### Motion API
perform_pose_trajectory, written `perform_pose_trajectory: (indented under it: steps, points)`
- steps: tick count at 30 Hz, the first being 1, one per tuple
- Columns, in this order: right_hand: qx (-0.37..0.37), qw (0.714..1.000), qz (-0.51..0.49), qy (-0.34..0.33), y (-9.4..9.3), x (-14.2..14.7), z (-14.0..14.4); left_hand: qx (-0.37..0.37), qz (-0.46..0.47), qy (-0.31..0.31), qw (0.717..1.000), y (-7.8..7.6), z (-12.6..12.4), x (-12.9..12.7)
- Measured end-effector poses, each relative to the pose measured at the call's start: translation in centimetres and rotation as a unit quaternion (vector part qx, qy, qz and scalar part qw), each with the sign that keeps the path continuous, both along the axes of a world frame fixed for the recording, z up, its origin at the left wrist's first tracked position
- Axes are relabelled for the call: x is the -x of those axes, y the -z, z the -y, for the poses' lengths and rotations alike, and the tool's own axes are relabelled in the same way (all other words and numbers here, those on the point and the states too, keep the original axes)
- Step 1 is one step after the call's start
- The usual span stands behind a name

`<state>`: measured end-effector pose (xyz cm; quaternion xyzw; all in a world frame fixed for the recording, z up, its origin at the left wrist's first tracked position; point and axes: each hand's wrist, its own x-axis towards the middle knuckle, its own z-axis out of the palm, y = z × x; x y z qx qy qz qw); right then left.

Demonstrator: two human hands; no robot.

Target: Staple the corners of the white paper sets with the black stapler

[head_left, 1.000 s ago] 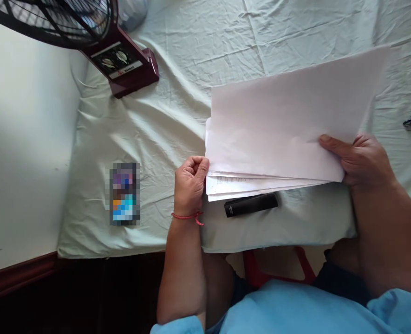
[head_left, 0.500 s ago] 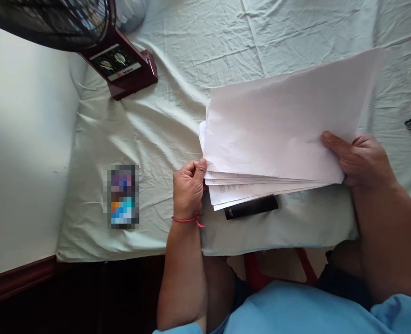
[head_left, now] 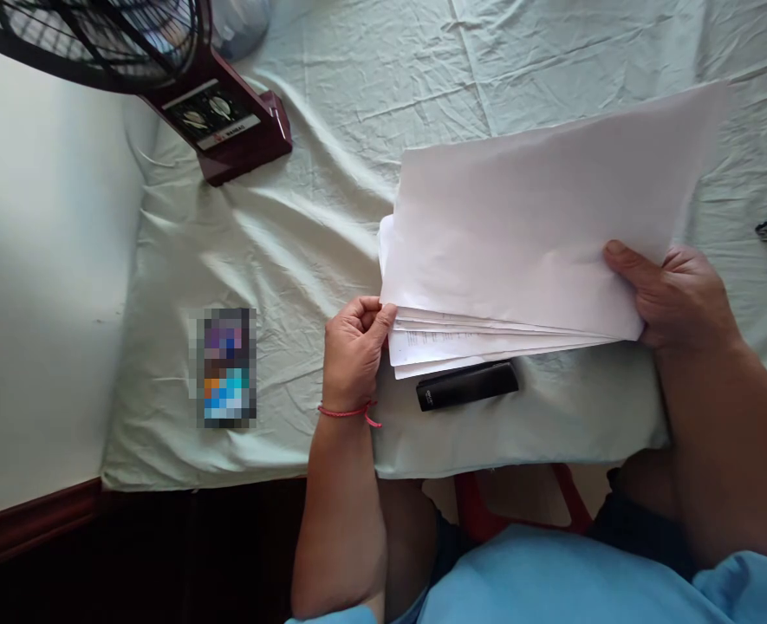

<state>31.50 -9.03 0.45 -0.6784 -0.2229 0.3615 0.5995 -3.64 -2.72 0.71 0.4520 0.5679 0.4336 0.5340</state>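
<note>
left hand (head_left: pixel 352 354) fingers now pinching stack corner, black stapler (head_left: pixel 466 384) showing more below it; right hand (head_left: pixel 672 296) is gripping paper stack (head_left: pixel 526 234) over bed sheet (head_left: pixel 279 243).

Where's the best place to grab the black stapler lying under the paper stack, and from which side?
Take the black stapler across its long sides near the middle, coming from the near edge of the bed. It lies flat and lengthwise on the sheet; the paper stack overhangs its far side, so that side is blocked. The left hand is nearest, at the stack's left corner; the right hand holds the stack's right end.
</note>
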Motion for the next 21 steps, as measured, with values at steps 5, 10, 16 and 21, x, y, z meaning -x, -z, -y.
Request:
perform_pose_trajectory:
  steps: [5, 10, 16, 21]
  points:
    - [-0.002, 1.000, -0.002, -0.001, -0.30, 0.30, -0.16, -0.009, 0.004, 0.003, 1.000, -0.11, -0.01, -0.05]
    - [-0.003, 1.000, -0.002, 0.004, -0.36, 0.37, -0.14, -0.013, 0.005, 0.002, 1.000, -0.09, -0.04, -0.11]
    - [0.000, 1.000, -0.002, 0.010, -0.15, 0.32, -0.01, -0.020, 0.002, 0.001, 1.000, 0.15, -0.07, 0.06]
    - [-0.005, 1.000, -0.005, 0.004, -0.33, 0.36, 0.00, -0.018, -0.006, -0.006, 1.000, 0.13, -0.11, 0.17]
